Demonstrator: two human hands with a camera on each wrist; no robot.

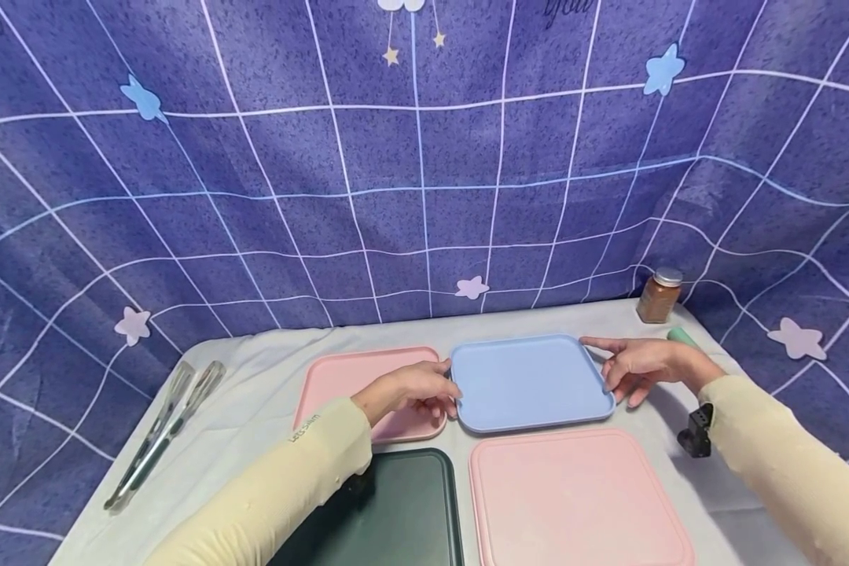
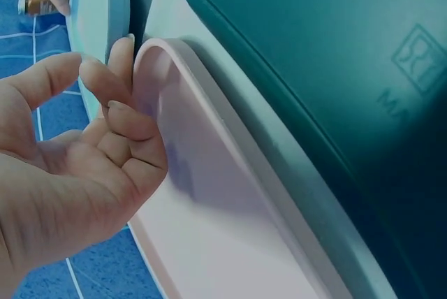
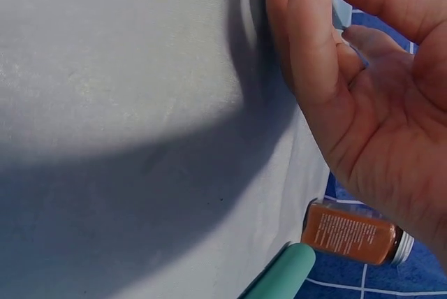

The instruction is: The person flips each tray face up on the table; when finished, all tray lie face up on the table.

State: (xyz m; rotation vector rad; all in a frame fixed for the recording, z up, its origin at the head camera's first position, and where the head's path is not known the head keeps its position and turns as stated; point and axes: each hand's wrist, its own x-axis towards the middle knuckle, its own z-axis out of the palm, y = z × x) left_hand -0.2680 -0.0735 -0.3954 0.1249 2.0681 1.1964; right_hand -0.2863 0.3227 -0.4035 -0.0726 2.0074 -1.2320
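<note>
A light blue tray [image 1: 531, 381] lies on the white-covered table between the two hands. My left hand [image 1: 419, 387] touches its left edge, over the right end of a pink tray [image 1: 332, 385]. In the left wrist view, the fingers of the left hand [image 2: 105, 138] are loosely bent, with a fingertip at the blue tray [image 2: 117, 5]. My right hand [image 1: 640, 365] is at the blue tray's right edge, its index finger stretched to the far corner. In the right wrist view, the right hand [image 3: 391, 103] hides most of that contact.
Nearer stand a dark green tray [image 1: 403, 503] and a larger pink tray [image 1: 580, 503]. Metal tongs [image 1: 166, 432] lie at the left. At the back right are a brown-filled jar [image 1: 659, 297] and a green cylindrical object [image 1: 681, 337]. A purple curtain [image 1: 424, 173] hangs behind the table.
</note>
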